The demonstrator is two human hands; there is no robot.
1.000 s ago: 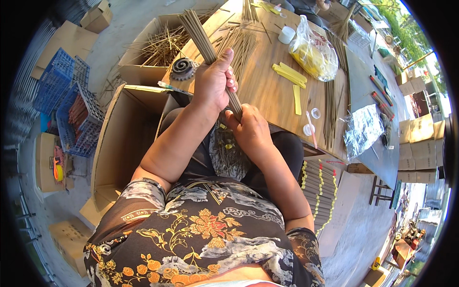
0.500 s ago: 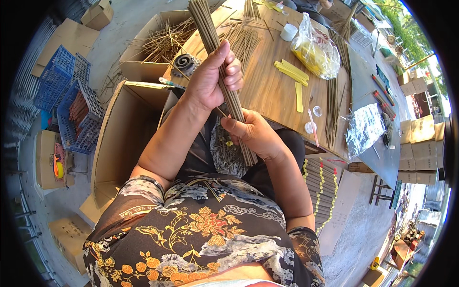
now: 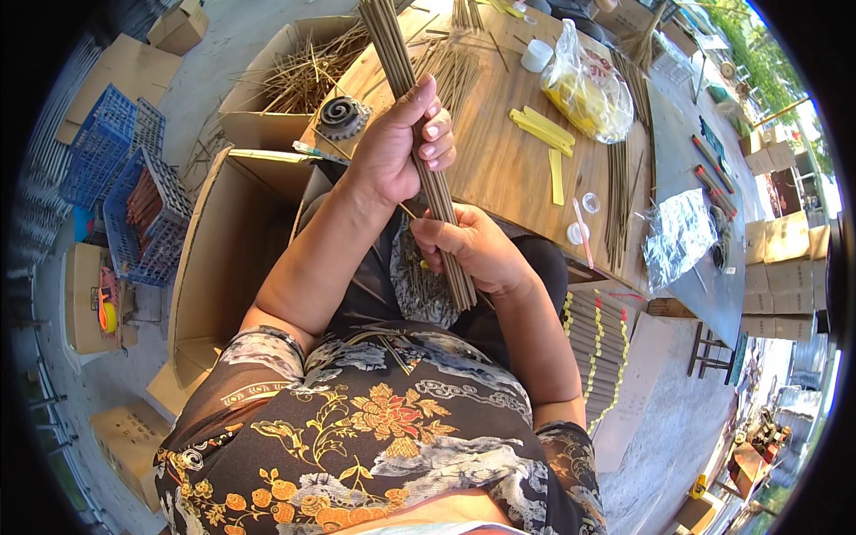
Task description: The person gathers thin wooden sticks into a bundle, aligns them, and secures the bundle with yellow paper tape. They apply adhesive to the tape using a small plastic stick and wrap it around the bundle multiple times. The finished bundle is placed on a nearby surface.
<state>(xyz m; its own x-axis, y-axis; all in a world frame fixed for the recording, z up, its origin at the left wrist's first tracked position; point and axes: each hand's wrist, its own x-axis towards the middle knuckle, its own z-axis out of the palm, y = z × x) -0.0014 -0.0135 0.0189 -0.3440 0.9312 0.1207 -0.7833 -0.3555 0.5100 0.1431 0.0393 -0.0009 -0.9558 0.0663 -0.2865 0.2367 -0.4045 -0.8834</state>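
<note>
Bundle of brown sticks (image 3: pixel 390 49): count one, is slanting above the lap (image 3: pixel 539 267). One clear bag (image 3: pixel 586 85) and one dark coil (image 3: pixel 342 117) are sitting on the table (image 3: pixel 499 183). Left hand (image 3: pixel 392 153) is wrapping closed around the bundle's middle; right hand (image 3: pixel 481 249) is pressing its thumb across the lower part, grip partly hidden. Both forearms (image 3: pixel 303 259) are angling inward, left reaching farther.

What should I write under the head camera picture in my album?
Left hand grips a bundle of brown sticks, right hand around it lower down, at a wooden table.
</note>
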